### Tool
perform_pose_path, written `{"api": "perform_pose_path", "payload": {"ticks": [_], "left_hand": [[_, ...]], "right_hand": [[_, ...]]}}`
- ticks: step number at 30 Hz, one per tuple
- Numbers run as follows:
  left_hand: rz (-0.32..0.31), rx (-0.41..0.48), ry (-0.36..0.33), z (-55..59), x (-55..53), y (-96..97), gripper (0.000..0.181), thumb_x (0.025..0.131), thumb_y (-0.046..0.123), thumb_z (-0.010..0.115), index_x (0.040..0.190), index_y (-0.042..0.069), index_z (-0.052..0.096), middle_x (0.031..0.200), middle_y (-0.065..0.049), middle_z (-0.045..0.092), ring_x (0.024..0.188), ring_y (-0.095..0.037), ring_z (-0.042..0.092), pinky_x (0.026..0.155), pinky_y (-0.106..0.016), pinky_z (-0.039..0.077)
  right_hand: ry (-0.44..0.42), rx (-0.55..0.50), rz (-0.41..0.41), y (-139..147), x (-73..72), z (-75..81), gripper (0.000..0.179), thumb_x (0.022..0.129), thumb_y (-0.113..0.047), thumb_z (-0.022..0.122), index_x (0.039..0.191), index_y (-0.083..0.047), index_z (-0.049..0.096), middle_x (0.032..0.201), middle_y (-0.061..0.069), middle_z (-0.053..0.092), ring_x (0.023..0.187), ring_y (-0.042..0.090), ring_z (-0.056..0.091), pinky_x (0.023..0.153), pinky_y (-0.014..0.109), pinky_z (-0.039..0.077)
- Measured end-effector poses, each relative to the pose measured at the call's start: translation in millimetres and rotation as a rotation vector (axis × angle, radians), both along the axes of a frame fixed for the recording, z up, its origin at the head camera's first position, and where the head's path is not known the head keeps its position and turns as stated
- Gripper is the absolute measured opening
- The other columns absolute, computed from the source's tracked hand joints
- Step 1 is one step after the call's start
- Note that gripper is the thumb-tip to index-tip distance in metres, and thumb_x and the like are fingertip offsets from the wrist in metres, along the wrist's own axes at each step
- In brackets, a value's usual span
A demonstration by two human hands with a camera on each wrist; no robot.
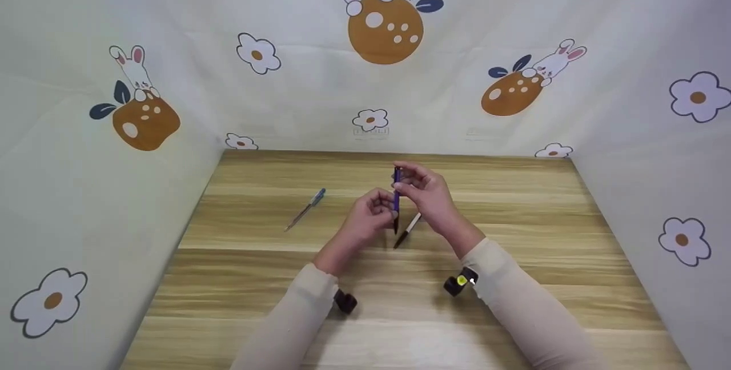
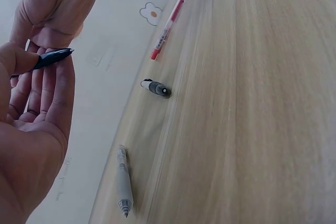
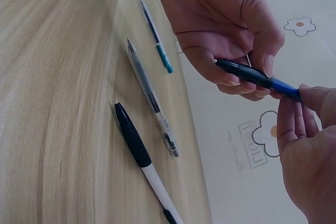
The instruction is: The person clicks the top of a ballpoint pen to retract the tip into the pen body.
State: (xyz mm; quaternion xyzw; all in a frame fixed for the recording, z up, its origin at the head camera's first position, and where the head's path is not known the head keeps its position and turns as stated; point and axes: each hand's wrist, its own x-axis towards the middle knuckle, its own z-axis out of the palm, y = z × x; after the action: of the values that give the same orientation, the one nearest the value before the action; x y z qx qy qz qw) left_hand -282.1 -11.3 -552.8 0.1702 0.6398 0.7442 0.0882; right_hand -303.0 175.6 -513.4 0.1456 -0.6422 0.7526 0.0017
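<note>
Both hands hold one blue pen (image 1: 396,201) with a dark grip section, upright above the table in the head view. My right hand (image 1: 431,196) pinches its upper end between thumb and fingers. Lower down, near the dark tip, my left hand (image 1: 368,218) grips the barrel with its thumb and curled fingers. The pen's small pointed tip shows bare in the right wrist view, where the dark grip (image 3: 244,73) lies across the left fingers. Beneath the hands, a white pen with a black grip (image 1: 405,234) lies on the wooden table (image 1: 240,278).
Left of the hands lies a clear pen with a blue-teal end (image 1: 306,209). A clear retractable pen (image 3: 149,95) lies between it and the white pen in the right wrist view. The left wrist view shows a red pen (image 2: 172,19). Patterned cloth walls (image 1: 308,96) enclose the table.
</note>
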Motion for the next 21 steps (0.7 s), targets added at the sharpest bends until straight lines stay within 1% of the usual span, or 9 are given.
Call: {"api": "perform_pose_path", "payload": {"ticks": [4,12,17,21], "left_hand": [[0.011,-0.003,0.018,0.3,-0.8,0.3,0.025,0.092,-0.011,0.066,0.116,-0.005,0.065,0.1,-0.004,0.068,0.084,-0.012,0.064,0.072,-0.025,0.06],[0.016,-0.007,0.027,0.7,-0.9,0.4,0.024,0.091,-0.011,0.065,0.114,-0.005,0.065,0.099,-0.004,0.068,0.083,-0.012,0.064,0.071,-0.024,0.06],[0.012,-0.014,0.022,0.7,-1.2,0.1,0.024,0.091,-0.011,0.066,0.114,-0.006,0.065,0.099,-0.004,0.068,0.082,-0.012,0.064,0.071,-0.025,0.061],[0.009,-0.029,0.011,0.4,-1.2,-1.5,0.024,0.092,-0.011,0.066,0.116,-0.006,0.065,0.1,-0.004,0.068,0.084,-0.011,0.064,0.073,-0.025,0.062]], "right_hand": [[-0.006,0.006,-0.008,-0.1,-0.3,1.8,0.042,0.099,0.006,0.078,0.14,-0.001,0.072,0.108,0.01,0.073,0.104,0.023,0.07,0.09,0.036,0.065],[-0.021,0.011,-0.018,0.3,-1.1,1.3,0.039,0.099,0.008,0.077,0.136,-0.001,0.074,0.108,0.011,0.073,0.103,0.023,0.069,0.09,0.036,0.065],[-0.008,0.019,-0.01,0.4,-1.0,0.1,0.046,0.1,0.009,0.074,0.145,-0.002,0.069,0.112,0.014,0.071,0.105,0.022,0.07,0.092,0.035,0.064],[-0.012,0.017,0.006,0.3,0.0,0.1,0.053,0.101,0.01,0.072,0.153,0.004,0.06,0.116,0.015,0.07,0.108,0.022,0.071,0.095,0.034,0.063]]}}
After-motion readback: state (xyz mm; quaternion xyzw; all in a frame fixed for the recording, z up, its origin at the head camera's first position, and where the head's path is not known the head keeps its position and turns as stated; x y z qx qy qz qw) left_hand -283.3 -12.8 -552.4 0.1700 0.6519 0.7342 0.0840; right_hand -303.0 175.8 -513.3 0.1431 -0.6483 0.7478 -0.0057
